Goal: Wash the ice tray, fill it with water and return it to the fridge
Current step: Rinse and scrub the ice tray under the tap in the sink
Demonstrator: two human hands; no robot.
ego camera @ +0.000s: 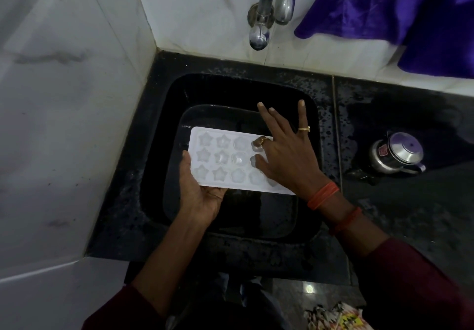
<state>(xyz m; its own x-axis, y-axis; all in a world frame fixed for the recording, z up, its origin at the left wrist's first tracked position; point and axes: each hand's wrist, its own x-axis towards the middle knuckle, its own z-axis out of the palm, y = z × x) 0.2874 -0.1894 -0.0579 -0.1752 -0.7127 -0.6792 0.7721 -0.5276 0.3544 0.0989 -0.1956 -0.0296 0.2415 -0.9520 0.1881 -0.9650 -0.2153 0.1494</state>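
Two hands working a white ice tray over a black sink.

The black sink [302, 217] is lying under both hands, its tap [272, 9] hanging beyond the fingertips. The ice tray [220, 160] is sitting level above the basin; the left hand [200, 191] is cupping its near-left corner from beneath, thumb on the rim, while the right hand [287, 155] is pressing splayed fingers into its right-end moulds, gripping nothing.

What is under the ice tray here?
The left hand supports the ice tray from below at its near-left corner, over the black sink. The right hand rests on top. What lies in the sink directly beneath the tray is covered.
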